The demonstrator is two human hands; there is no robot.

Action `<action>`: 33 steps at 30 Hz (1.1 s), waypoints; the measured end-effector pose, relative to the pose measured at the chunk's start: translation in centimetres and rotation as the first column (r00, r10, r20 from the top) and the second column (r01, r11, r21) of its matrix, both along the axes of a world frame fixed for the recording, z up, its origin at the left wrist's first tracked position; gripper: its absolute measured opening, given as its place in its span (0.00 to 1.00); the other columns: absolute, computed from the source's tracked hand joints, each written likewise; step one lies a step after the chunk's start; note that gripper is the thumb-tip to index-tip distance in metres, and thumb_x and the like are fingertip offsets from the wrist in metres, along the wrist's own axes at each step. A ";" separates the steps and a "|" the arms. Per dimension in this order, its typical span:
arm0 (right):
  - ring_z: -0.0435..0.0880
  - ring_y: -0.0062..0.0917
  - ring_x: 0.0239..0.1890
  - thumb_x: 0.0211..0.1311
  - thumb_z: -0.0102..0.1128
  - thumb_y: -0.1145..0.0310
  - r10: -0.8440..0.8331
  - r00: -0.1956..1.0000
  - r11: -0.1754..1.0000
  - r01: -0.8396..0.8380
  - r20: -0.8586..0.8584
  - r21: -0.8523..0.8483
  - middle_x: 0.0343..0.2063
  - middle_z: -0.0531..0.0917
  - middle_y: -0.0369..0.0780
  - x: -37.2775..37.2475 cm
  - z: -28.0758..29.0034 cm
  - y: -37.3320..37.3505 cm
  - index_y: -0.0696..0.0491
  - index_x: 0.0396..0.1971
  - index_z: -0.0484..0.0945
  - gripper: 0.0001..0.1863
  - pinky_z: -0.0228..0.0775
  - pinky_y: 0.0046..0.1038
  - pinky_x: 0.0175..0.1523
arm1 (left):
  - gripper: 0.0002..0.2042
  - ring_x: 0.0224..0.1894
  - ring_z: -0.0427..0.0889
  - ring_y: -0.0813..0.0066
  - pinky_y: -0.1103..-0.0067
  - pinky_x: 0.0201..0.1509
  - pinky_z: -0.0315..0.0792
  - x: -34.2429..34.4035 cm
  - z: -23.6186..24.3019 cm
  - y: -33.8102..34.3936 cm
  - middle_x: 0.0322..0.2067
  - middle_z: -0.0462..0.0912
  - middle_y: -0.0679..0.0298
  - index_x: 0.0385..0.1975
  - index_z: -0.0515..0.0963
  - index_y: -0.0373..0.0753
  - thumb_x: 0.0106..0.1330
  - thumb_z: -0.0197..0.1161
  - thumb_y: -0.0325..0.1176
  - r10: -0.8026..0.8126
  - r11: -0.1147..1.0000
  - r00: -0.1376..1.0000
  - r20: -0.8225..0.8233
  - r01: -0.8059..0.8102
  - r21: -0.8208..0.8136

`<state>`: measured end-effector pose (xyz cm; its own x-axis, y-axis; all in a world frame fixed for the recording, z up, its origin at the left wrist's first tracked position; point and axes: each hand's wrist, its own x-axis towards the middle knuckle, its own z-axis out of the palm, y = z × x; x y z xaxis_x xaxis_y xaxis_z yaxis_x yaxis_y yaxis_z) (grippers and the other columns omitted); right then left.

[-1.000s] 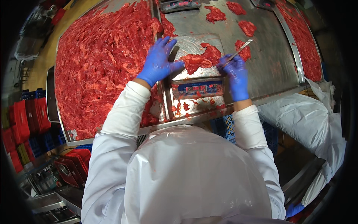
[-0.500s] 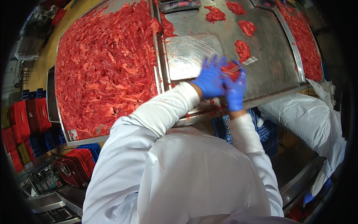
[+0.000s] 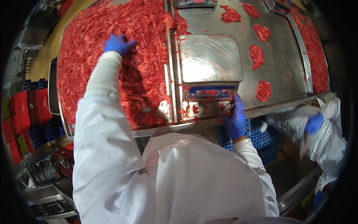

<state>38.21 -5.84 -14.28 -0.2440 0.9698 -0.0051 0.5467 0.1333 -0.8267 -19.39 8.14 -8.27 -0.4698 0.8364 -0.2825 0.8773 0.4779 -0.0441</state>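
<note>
My left hand, in a blue glove, reaches onto the large bed of chopped red meat, fingers apart and touching the meat. My right hand, also blue-gloved, is wrapped round a metal blade-like tool just below the front right corner of the scale. The scale's steel platform is bare apart from smears, and its lit display faces me. To its right, separate meat portions lie on the steel surface, the nearest one level with the display.
More meat fills a tray at the right. Further scales stand at the back. Red crates are stacked at lower left, and a blue crate is under the table. At right, a co-worker's gloved hand shows among white plastic.
The meat piece has left the scale, and a new portion lies to its right. My left hand has moved left onto the meat bed; my right hand has dropped toward the table's front edge.
</note>
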 end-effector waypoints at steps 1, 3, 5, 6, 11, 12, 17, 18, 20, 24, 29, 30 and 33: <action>0.74 0.45 0.68 0.45 0.86 0.62 0.067 0.989 0.993 -0.078 0.135 0.085 0.67 0.73 0.52 -0.2 0.2 0.0 0.56 0.74 0.60 0.57 0.69 0.40 0.71 | 0.38 0.64 0.79 0.45 0.54 0.69 0.72 1.3 0.8 -1.6 0.60 0.81 0.48 0.59 0.82 0.43 0.60 0.65 0.69 -0.039 0.999 0.999 0.021 0.040 -0.038; 0.73 0.50 0.69 0.43 0.87 0.59 0.118 0.955 0.968 -0.172 0.271 0.183 0.67 0.73 0.55 -1.0 0.8 0.1 0.57 0.73 0.61 0.58 0.69 0.43 0.71 | 0.32 0.50 0.86 0.45 0.58 0.55 0.79 5.2 0.5 -5.9 0.45 0.87 0.44 0.45 0.86 0.39 0.62 0.66 0.66 -0.098 0.995 0.978 0.186 0.096 0.018; 0.72 0.53 0.69 0.40 0.88 0.57 0.107 0.953 0.958 -0.175 0.284 0.229 0.67 0.73 0.57 -1.4 1.5 0.4 0.57 0.73 0.62 0.59 0.69 0.46 0.71 | 0.24 0.54 0.83 0.43 0.56 0.58 0.78 11.4 -0.4 -11.1 0.52 0.80 0.43 0.43 0.87 0.40 0.64 0.68 0.57 -0.156 0.985 0.981 0.114 0.146 0.089; 0.73 0.50 0.70 0.41 0.87 0.54 0.088 0.949 0.949 -0.172 0.303 0.264 0.68 0.72 0.55 -0.8 0.4 0.3 0.56 0.73 0.63 0.59 0.69 0.44 0.71 | 0.21 0.52 0.83 0.42 0.56 0.57 0.79 14.2 0.5 -12.7 0.50 0.79 0.44 0.46 0.85 0.39 0.65 0.68 0.52 -0.144 0.988 0.968 0.207 0.151 -0.014; 0.72 0.48 0.70 0.43 0.85 0.50 0.064 0.955 0.980 -0.115 0.289 0.164 0.69 0.71 0.54 -1.4 2.2 0.1 0.56 0.72 0.65 0.57 0.69 0.41 0.72 | 0.13 0.50 0.84 0.43 0.58 0.53 0.81 21.0 -2.8 -22.2 0.51 0.77 0.48 0.47 0.81 0.41 0.62 0.66 0.29 -0.224 0.963 0.899 0.377 0.263 -0.055; 0.72 0.48 0.70 0.43 0.84 0.49 0.063 0.956 0.975 -0.121 0.288 0.188 0.70 0.71 0.54 -1.4 1.9 0.3 0.56 0.72 0.65 0.57 0.69 0.41 0.72 | 0.13 0.49 0.85 0.44 0.59 0.53 0.81 20.5 -3.8 -22.5 0.50 0.79 0.48 0.46 0.82 0.40 0.61 0.67 0.30 -0.244 0.964 0.885 0.397 0.266 0.001; 0.71 0.48 0.71 0.44 0.85 0.50 0.095 0.944 0.973 -0.154 0.316 0.169 0.70 0.70 0.53 -0.9 1.7 -0.4 0.57 0.73 0.64 0.57 0.67 0.42 0.73 | 0.08 0.45 0.85 0.42 0.59 0.49 0.78 18.5 0.2 -15.9 0.39 0.85 0.44 0.36 0.84 0.36 0.59 0.69 0.30 -0.283 0.955 0.633 0.721 0.255 0.152; 0.71 0.48 0.71 0.44 0.85 0.50 0.081 0.943 0.975 -0.142 0.323 0.172 0.70 0.70 0.53 -0.4 1.3 -0.6 0.57 0.73 0.64 0.57 0.67 0.42 0.74 | 0.11 0.44 0.85 0.42 0.60 0.49 0.78 19.5 3.1 -13.7 0.38 0.85 0.43 0.39 0.83 0.35 0.59 0.70 0.31 -0.347 0.938 0.584 0.734 0.237 0.254; 0.70 0.48 0.72 0.44 0.85 0.50 0.085 0.937 0.971 -0.154 0.338 0.184 0.70 0.70 0.54 -0.5 0.8 -0.5 0.58 0.73 0.64 0.57 0.65 0.42 0.75 | 0.14 0.42 0.84 0.43 0.61 0.48 0.77 21.5 8.2 -10.0 0.37 0.84 0.43 0.42 0.81 0.33 0.58 0.70 0.32 -0.447 0.891 0.487 0.750 0.167 0.422; 0.67 0.47 0.75 0.45 0.84 0.50 0.102 0.945 0.972 -0.160 0.311 0.169 0.71 0.70 0.54 -0.6 1.2 -0.4 0.58 0.72 0.64 0.56 0.62 0.41 0.77 | 0.19 0.43 0.84 0.65 0.73 0.51 0.77 27.7 11.3 -4.6 0.39 0.84 0.57 0.50 0.81 0.36 0.60 0.71 0.35 -0.461 0.885 0.256 0.850 0.059 0.462; 0.67 0.47 0.75 0.45 0.85 0.51 0.117 0.947 0.974 -0.169 0.299 0.153 0.71 0.69 0.55 0.0 0.5 -0.4 0.58 0.72 0.64 0.56 0.61 0.41 0.78 | 0.26 0.57 0.82 0.47 0.62 0.61 0.77 22.6 3.3 -4.0 0.55 0.82 0.49 0.57 0.82 0.44 0.59 0.71 0.43 -0.457 0.836 0.760 0.462 0.188 0.516; 0.69 0.48 0.74 0.43 0.86 0.52 0.093 0.940 0.975 -0.152 0.327 0.159 0.71 0.69 0.55 0.3 -0.2 -0.5 0.58 0.72 0.64 0.57 0.64 0.41 0.76 | 0.22 0.54 0.83 0.50 0.66 0.59 0.77 19.9 3.4 -5.4 0.49 0.84 0.48 0.53 0.82 0.37 0.60 0.72 0.40 -0.410 0.886 0.781 0.472 0.217 0.411; 0.71 0.49 0.72 0.42 0.87 0.53 0.100 0.946 0.976 -0.154 0.308 0.155 0.70 0.70 0.55 0.0 -0.1 -0.6 0.56 0.73 0.64 0.58 0.66 0.42 0.75 | 0.15 0.48 0.87 0.62 0.65 0.54 0.78 14.3 0.9 -13.6 0.45 0.88 0.49 0.47 0.86 0.39 0.65 0.69 0.40 0.053 0.840 0.577 0.815 0.416 -0.349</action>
<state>38.25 -6.40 -14.35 -0.3786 0.9229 0.0700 0.7326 0.3450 -0.5867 -5.12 -5.41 -7.38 0.2756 0.5246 -0.8055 0.7363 0.4236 0.5278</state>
